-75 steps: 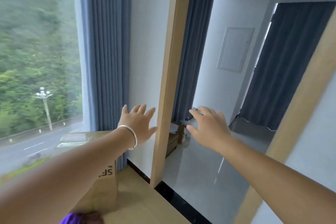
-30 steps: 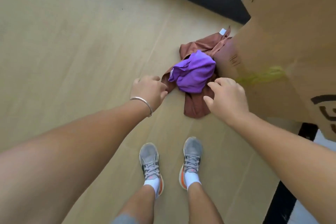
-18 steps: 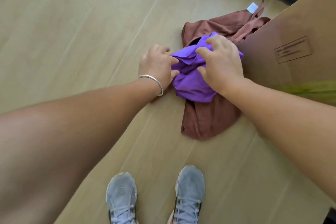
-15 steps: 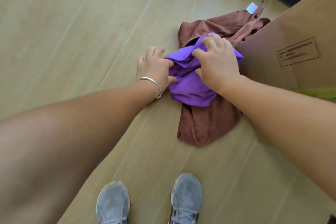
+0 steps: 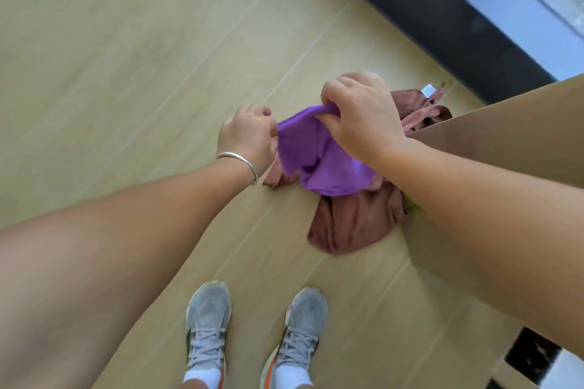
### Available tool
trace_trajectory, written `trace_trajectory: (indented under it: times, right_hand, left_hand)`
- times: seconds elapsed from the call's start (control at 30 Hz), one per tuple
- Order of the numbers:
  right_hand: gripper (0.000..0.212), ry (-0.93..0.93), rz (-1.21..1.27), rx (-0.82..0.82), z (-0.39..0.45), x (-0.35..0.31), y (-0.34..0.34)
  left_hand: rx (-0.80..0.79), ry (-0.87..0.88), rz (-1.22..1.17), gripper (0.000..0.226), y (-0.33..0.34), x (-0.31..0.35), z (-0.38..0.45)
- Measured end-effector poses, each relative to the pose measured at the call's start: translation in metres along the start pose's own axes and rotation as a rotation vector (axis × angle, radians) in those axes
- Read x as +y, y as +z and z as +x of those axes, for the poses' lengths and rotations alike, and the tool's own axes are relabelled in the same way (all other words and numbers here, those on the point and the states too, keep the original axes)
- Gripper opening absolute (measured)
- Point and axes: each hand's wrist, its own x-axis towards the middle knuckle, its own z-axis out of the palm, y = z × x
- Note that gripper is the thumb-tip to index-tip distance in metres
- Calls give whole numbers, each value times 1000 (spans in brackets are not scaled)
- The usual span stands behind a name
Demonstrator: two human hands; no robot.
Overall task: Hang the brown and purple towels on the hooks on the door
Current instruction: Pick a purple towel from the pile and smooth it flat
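A purple towel (image 5: 319,161) hangs bunched between my two hands, just above the floor. My left hand (image 5: 248,135), with a silver bangle on its wrist, grips the towel's left edge. My right hand (image 5: 360,113) grips its top edge with curled fingers. Under it a crumpled brown towel (image 5: 350,224) with a white tag lies on the wooden floor, against a cardboard box. The door and its hooks are out of view.
A large cardboard box (image 5: 505,142) stands at the right, touching the brown towel. A black sill (image 5: 442,12) runs below the window at the top right. My feet in grey shoes (image 5: 256,331) stand at the bottom. The wooden floor (image 5: 126,72) stretches to the left.
Both hands came down from the doorway to the floor, took hold of the purple towel and have lifted it off the brown towel. The camera has tilted back a little.
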Motion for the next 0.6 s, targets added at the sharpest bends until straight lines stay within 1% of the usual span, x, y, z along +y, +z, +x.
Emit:
trace_trajectory:
  times: [0.1, 0.2, 0.37, 0.5, 0.6]
  right_hand:
    - [21, -65, 48, 28, 24, -50, -52]
    - [23, -122, 57, 20, 56, -103, -102]
    - [24, -302, 26, 38, 112, -196, -170]
    - [22, -378, -22, 74, 161, -264, -206]
    - [18, -395, -23, 99, 180, -311, -212]
  left_hand:
    - [77, -50, -2, 11, -73, -18, -20]
    - [160, -127, -8, 7, -158, -49, -35]
    - [322, -208, 25, 4, -300, -114, -61]
    - [431, -224, 81, 4, -394, -164, -70]
    - [455, -247, 91, 5, -440, -198, -92]
